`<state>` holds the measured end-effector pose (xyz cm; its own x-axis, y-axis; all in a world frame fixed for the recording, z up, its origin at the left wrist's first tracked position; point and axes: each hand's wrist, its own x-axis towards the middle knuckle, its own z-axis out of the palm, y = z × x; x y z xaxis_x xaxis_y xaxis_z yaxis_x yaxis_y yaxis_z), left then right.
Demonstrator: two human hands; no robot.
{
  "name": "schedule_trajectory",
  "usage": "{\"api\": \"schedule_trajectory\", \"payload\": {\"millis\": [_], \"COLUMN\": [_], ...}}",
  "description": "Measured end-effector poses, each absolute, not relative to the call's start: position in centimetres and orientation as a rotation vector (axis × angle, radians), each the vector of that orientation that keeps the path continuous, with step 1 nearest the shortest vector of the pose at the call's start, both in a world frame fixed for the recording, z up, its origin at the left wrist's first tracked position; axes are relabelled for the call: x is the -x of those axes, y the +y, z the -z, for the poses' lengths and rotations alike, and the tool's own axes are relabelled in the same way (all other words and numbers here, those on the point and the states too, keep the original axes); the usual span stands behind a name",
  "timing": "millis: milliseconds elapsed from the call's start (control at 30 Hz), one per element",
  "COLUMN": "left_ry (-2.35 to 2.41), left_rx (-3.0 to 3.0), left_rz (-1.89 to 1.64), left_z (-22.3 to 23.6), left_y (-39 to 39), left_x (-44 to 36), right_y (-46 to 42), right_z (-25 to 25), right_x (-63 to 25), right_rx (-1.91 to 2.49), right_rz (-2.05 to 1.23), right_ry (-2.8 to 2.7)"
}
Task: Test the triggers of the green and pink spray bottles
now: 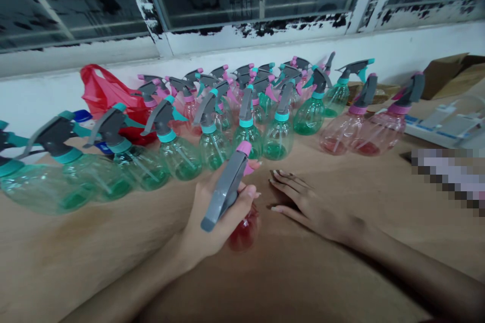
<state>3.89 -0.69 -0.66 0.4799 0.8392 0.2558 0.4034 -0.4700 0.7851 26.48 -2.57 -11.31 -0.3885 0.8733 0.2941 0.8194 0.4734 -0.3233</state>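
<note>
My left hand (222,212) is wrapped round the neck of a pink spray bottle (244,232), just under its grey sprayer head with a pink nozzle. The bottle stands on the table in front of me, and my fingers hide its collar. Flat on the tabletop to the right of it lies my right hand (306,202), fingers stretched out, holding nothing. Just beyond both hands stand green spray bottles (278,144) with teal collars and grey heads. A pair of pink spray bottles (341,133) is beyond my right hand.
Many more green and pink spray bottles crowd the wooden table (113,267) toward the wall. A red plastic bag (102,91) sits behind them at left. At right are a brown cardboard box (452,75), a white rack (447,128) and a blurred-out object (450,174).
</note>
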Motion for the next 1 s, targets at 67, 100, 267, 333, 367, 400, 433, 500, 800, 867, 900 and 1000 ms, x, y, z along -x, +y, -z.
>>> {"api": "schedule_trajectory", "payload": {"millis": [67, 100, 267, 333, 367, 400, 433, 500, 800, 867, 900, 1000], "left_ry": [1.019, 1.012, 0.960, 0.931, 0.919, 0.909, 0.903, 0.891, 0.998, 0.989, 0.984, 0.991], "left_rx": [-2.070, -2.067, -2.019, -2.017, -2.027, -2.035, -2.036, -2.012, -2.034, -2.046, -2.044, -2.021], "left_rz": [-0.857, -0.854, -0.848, -0.860, -0.854, -0.844, -0.835, -0.826, -0.816, -0.845, -0.843, -0.817], "left_z": [0.67, 0.68, 0.54, 0.31, 0.17, 0.03, -0.10, -0.26, 0.48, 0.56, 0.56, 0.52], "left_y": [-0.67, -0.66, -0.55, -0.49, -0.46, -0.45, -0.45, -0.50, -0.64, -0.61, -0.62, -0.70], "left_x": [-3.94, -3.96, -3.99, -3.99, -3.99, -3.99, -3.99, -3.97, -3.82, -3.86, -3.88, -3.83], "right_y": [-2.54, -2.52, -2.49, -2.52, -2.54, -2.55, -2.56, -2.57, -2.58, -2.57, -2.56, -2.56], "right_z": [11.45, 11.52, 11.60, 11.44, 11.34, 11.25, 11.19, 11.12, 11.20, 11.18, 11.17, 11.14], "right_x": [-26.53, -26.55, -26.58, -26.55, -26.53, -26.52, -26.50, -26.47, -26.41, -26.42, -26.42, -26.43], "right_rx": [1.398, 1.394, 1.396, 1.408, 1.416, 1.422, 1.425, 1.422, 1.411, 1.422, 1.426, 1.431], "right_rz": [-0.176, -0.176, -0.173, -0.172, -0.172, -0.169, -0.165, -0.161, -0.149, -0.151, -0.153, -0.162], "right_ry": [-2.297, -2.293, -2.287, -2.303, -2.312, -2.317, -2.320, -2.319, -2.307, -2.321, -2.325, -2.323]}}
